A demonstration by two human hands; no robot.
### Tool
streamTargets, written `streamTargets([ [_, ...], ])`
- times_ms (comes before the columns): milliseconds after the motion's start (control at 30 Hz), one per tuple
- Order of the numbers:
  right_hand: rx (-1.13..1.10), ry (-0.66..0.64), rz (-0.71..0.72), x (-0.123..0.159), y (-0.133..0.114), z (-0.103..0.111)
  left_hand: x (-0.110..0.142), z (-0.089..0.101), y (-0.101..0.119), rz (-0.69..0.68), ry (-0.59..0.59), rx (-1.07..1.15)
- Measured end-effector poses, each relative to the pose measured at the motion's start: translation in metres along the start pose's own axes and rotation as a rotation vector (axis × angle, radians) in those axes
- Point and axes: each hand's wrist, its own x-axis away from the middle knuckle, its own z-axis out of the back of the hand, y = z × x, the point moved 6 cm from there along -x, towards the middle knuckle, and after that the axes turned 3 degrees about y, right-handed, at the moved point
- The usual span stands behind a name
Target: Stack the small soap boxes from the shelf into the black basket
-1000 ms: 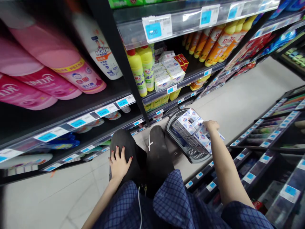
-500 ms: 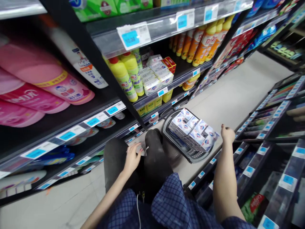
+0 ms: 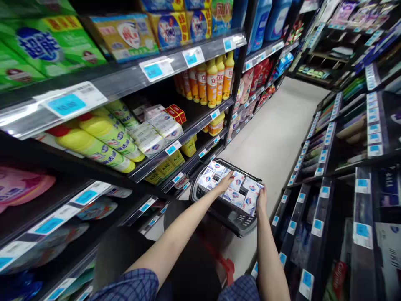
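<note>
White soap boxes (image 3: 233, 195) with blue and red print lie packed in rows in a dark grey shopping basket (image 3: 247, 225) on the floor ahead of me. My left hand (image 3: 226, 182) reaches over the basket and rests on the boxes near the middle, fingers stretched out across their tops. At the right end of the rows, my right hand (image 3: 262, 200) lies against the side of the outermost box, beside the basket's rim. Its fingers look extended, though the far side of them is partly hidden.
To the left, shelves hold yellow bottles (image 3: 109, 140), more white soap boxes (image 3: 156, 129), orange bottles (image 3: 211, 81) and green packs (image 3: 50, 46). A low rack (image 3: 316, 217) with price labels lines the right. The pale aisle floor (image 3: 266, 121) runs ahead between them.
My left hand has moved from my knee onto the boxes in the basket. My right hand has come in from the right to the boxes' right end. The view has turned rightward.
</note>
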Motion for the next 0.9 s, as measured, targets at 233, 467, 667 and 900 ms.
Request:
streamTargets([
  [233,-0.303,0.077,-0.133,-0.002,0.039,0.002,0.005,-0.023,-0.022,0.012,-0.007,-0.02],
  [467,-0.324,0.104,-0.12,-0.002,0.04,0.0,0.007,-0.024,-0.024,-0.022,0.015,-0.059],
  [667,-0.315,0.102,-0.123,-0.002,0.041,0.002,0.007,-0.026,-0.022,-0.046,0.051,-0.117],
  [900,-0.29,0.108,-0.119,0.001,0.036,0.001,0.009,-0.024,-0.02,-0.087,0.101,-0.154],
])
